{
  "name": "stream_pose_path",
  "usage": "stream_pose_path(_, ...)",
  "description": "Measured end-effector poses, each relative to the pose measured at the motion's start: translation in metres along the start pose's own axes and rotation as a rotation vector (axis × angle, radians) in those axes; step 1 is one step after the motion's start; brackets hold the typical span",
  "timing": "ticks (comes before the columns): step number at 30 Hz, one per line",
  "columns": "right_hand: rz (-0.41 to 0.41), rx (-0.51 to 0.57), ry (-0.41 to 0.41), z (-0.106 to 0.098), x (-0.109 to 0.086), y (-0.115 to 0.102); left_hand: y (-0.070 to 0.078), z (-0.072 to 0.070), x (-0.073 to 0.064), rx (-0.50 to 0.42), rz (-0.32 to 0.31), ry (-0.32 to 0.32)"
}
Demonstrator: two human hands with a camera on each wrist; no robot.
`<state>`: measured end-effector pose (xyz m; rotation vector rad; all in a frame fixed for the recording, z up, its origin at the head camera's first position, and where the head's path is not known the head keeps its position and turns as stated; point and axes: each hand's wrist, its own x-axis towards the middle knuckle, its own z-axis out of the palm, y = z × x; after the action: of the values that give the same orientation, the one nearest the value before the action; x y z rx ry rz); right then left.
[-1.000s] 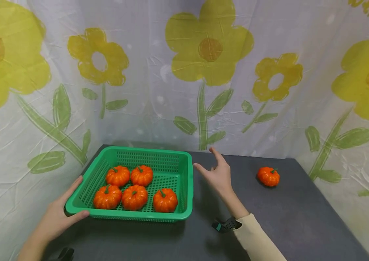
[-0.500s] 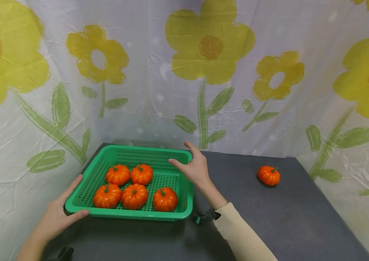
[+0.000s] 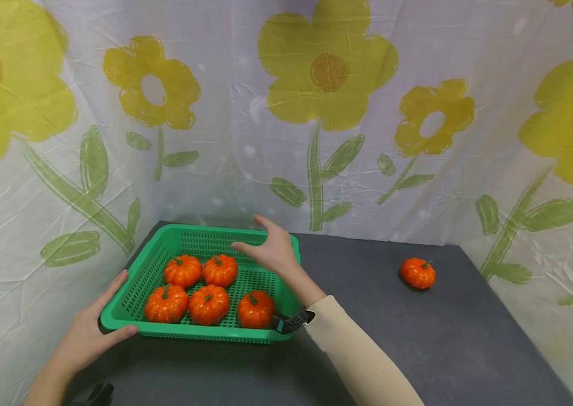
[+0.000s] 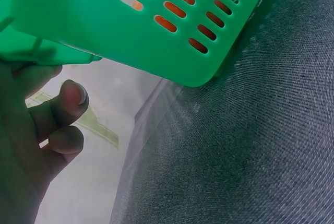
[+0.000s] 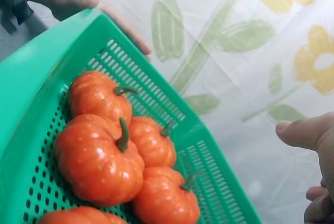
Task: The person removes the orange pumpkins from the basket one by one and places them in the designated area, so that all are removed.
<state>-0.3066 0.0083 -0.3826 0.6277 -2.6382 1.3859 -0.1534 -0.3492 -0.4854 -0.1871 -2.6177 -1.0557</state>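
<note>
As the left hand (image 3: 84, 336) grips a basket (image 3: 200, 332) (five pumpkins (image 3: 208, 305) inside), the right hand (image 3: 275, 252) hovers spread.

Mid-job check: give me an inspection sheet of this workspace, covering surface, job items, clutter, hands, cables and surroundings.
Surface: dark grey tabletop, its far edge close to the backdrop.
Job's things: green basket toward the left, holding five orange pumpkins; a sixth pumpkin lies on the tabletop, well right of it.
Clutter: nothing seen.
Hands: left hand grips the basket's near left corner; right hand is over the basket's right part, thumb and fingers spread, holding nothing.
Cables: nothing seen.
Surroundings: pale cloth backdrop printed with yellow flowers, creased.
</note>
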Motion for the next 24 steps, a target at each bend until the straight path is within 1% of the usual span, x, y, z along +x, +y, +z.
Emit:
stream_pose_path(5, 0.058, -0.017, -0.033, 0.019, 0.009, -0.005, 0.002, -0.003, -0.001, 0.017, 0.006, -0.003)
stream_pose_path(8, 0.101, -0.026, -0.041, 0.030, 0.013, -0.002, 0.003, -0.003, -0.001, 0.026, 0.005, -0.009)
stream_pose_path(12, 0.151, -0.060, -0.085, 0.040, 0.016, 0.004, 0.004, -0.002, 0.000, 0.024, 0.006, -0.015)
stream_pose_path(15, 0.155, -0.106, -0.142, 0.046, 0.018, 0.008, 0.003, -0.002, -0.002, 0.006, 0.010, 0.003)
stream_pose_path(18, 0.139, -0.156, -0.203, 0.051, 0.021, 0.010, 0.003, -0.002, -0.002, -0.006, 0.013, 0.017)
stream_pose_path(21, 0.124, -0.192, -0.277, 0.055, 0.023, 0.013, 0.003, -0.001, -0.001, -0.007, 0.011, 0.011)
stream_pose_path(24, 0.117, -0.211, -0.333, 0.059, 0.024, 0.013, 0.005, -0.003, 0.000, -0.003, 0.005, -0.004)
